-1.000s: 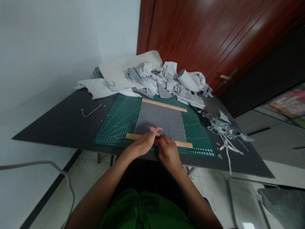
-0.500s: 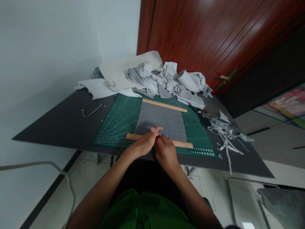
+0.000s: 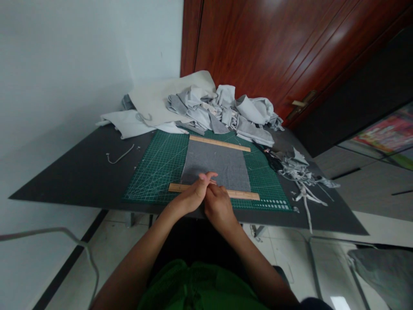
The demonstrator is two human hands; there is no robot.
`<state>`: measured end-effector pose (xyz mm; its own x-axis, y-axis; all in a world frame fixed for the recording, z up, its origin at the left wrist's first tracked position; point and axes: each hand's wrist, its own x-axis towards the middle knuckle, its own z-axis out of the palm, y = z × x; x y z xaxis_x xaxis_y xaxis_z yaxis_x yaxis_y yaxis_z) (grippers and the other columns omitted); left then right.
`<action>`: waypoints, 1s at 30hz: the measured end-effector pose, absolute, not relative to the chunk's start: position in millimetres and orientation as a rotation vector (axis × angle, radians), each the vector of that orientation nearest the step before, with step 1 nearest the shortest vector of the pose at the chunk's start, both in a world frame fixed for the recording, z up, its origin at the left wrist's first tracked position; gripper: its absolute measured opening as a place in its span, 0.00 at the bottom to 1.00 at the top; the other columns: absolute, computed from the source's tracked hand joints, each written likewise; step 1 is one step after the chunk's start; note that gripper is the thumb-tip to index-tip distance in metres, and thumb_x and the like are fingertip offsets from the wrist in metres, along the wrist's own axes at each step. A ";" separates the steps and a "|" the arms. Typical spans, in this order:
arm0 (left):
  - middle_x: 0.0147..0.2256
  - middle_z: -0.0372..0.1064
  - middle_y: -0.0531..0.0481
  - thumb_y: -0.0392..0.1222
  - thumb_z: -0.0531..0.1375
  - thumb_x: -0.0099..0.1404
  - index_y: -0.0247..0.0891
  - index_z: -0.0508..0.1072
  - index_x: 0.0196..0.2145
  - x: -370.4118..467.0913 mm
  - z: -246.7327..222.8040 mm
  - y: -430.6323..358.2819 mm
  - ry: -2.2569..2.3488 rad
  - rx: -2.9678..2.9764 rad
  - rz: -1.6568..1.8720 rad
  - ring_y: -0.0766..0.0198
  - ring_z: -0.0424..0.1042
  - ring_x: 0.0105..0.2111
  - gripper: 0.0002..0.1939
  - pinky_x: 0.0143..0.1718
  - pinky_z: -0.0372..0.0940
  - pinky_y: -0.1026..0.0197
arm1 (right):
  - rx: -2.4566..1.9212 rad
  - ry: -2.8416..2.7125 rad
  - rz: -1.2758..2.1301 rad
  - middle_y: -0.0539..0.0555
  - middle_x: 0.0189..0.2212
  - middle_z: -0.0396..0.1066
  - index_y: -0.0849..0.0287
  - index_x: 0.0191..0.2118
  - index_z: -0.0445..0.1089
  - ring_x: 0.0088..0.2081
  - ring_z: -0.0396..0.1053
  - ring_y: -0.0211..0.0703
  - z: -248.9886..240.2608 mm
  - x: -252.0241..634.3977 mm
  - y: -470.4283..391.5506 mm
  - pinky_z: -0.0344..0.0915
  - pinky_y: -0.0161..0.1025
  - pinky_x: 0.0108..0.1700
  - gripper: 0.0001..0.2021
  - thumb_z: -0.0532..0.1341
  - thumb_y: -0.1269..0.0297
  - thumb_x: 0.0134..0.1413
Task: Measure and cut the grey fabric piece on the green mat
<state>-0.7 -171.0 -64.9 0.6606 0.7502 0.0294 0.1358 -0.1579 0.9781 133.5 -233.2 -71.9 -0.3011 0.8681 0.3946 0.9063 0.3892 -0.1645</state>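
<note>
A grey piece of fabric (image 3: 217, 160) lies flat on a green cutting mat (image 3: 151, 172). One wooden ruler (image 3: 222, 144) runs along the fabric's far edge, and a second wooden ruler (image 3: 243, 195) crosses its near edge. My left hand (image 3: 196, 193) is over the near ruler, thumb and fingers stretched to the right and apart. Pressed up against it, my right hand (image 3: 220, 204) has its fingers curled closed near the table's front edge. Whatever the right fingers hold, if anything, is hidden. The two hands cover the middle of the near ruler.
Heaped grey and white cloth scraps (image 3: 222, 107) fill the back of the dark table (image 3: 80, 172). Black-handled scissors (image 3: 272, 160) rest beside tangled fabric strips (image 3: 298, 172) on the right. A short cord (image 3: 121, 155) lies on the left. A wooden door (image 3: 258, 47) stands behind.
The view has shifted slightly, so everything sits a little further left. Both hands keep nearly the same pose over the near ruler; the fabric and rulers look unmoved on the mat.
</note>
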 end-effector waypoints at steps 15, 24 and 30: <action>0.58 0.70 0.34 0.79 0.24 0.63 0.32 0.71 0.58 1.0 -51.6 -180.9 0.769 1.813 0.649 0.47 0.67 0.61 0.59 0.66 0.56 0.45 | -1.687 -2.244 -0.214 0.61 0.45 0.76 0.59 0.51 0.73 0.44 0.70 0.54 -62.1 155.0 -255.7 0.63 0.47 0.46 0.20 0.51 0.83 0.62; 0.54 0.72 0.34 0.80 0.22 0.61 0.31 0.73 0.53 2.5 -55.1 -180.1 0.764 1.849 0.657 0.47 0.69 0.58 0.60 0.64 0.59 0.46 | -1.805 -2.230 -0.250 0.57 0.37 0.73 0.58 0.44 0.74 0.42 0.68 0.53 -61.2 193.4 -267.9 0.58 0.46 0.45 0.22 0.51 0.87 0.56; 0.52 0.73 0.39 0.75 0.22 0.66 0.37 0.73 0.52 2.6 -54.3 -181.5 0.783 1.902 0.633 0.50 0.70 0.55 0.54 0.61 0.61 0.47 | -1.844 -2.219 -0.249 0.57 0.38 0.73 0.58 0.41 0.73 0.42 0.67 0.52 -66.7 220.9 -275.1 0.57 0.46 0.46 0.22 0.50 0.88 0.53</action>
